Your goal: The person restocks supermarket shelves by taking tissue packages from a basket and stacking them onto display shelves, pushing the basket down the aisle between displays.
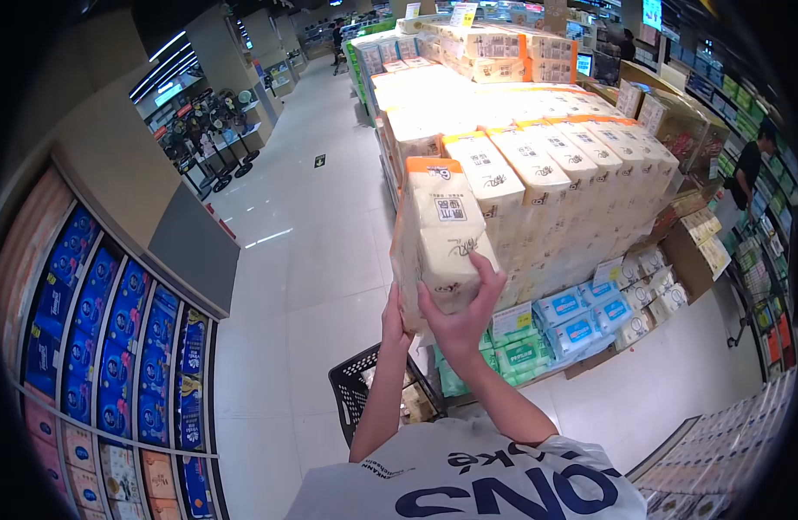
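A cream tissue pack (447,217) with an orange top edge is held between both hands at the front left corner of a big stack of similar packs (546,156). My left hand (397,314) presses against the pack's lower left side, its fingers partly hidden behind the pack. On the lower right face, my right hand (464,312) has thumb and fingers spread around the pack, gripping it. Beneath my forearms is a black basket (349,392) with some packs inside.
Blue and green wipes packs (577,329) lie low beside the stack. Shelves of blue packs (96,329) stand at the left, along a tiled aisle (286,260). A person (747,173) is at the right, near more shelves. Standing fans (217,139) are at the back left.
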Tool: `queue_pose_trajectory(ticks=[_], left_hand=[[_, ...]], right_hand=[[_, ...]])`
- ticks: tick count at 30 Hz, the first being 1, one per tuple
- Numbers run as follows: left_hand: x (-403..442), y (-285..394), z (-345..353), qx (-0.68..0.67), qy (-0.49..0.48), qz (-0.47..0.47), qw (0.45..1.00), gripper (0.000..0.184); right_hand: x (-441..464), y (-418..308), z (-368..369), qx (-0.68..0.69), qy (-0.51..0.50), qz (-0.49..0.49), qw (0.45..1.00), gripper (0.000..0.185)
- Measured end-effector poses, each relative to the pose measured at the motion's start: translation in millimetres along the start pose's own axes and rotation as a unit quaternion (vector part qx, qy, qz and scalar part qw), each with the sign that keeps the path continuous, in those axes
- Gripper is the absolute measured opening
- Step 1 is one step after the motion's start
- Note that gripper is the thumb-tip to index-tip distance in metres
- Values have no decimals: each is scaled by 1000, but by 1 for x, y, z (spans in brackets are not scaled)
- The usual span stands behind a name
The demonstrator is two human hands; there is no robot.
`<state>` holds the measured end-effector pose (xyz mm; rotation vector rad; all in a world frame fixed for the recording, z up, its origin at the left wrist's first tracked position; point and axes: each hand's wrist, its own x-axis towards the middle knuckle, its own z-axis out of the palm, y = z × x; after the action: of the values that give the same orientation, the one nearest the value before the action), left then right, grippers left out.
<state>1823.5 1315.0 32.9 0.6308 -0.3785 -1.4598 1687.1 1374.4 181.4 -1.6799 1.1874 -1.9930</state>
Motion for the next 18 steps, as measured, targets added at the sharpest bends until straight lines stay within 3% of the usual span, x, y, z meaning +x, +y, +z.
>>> queue_pose_trajectory(ticks=[3, 5, 8, 11, 15, 17, 18], left_hand=[[18, -19, 31, 23, 29, 51, 998, 43], [23, -25, 50, 115, 11, 145, 983, 42], [44, -34, 41, 134, -27, 168, 976, 48], [45, -32, 43, 218, -38, 207, 953, 48], [43, -28, 40, 334, -46, 251, 907, 49], [40, -26, 40, 390, -52, 270, 879, 50], [39, -24, 40, 417, -55, 279, 863, 50]], right_hand=[[30, 4, 1, -53, -2, -64, 997, 81], [41, 12, -2, -49, -43, -58, 996, 83], [41, 17, -6, -90, -67, -124, 986, 79], [13, 28, -4, 9, -35, -87, 996, 79], [-20, 41, -10, 17, -48, -95, 994, 75], [-27, 46, -13, -107, -123, -154, 974, 63], [-31, 48, -12, -107, -124, -154, 974, 63]])
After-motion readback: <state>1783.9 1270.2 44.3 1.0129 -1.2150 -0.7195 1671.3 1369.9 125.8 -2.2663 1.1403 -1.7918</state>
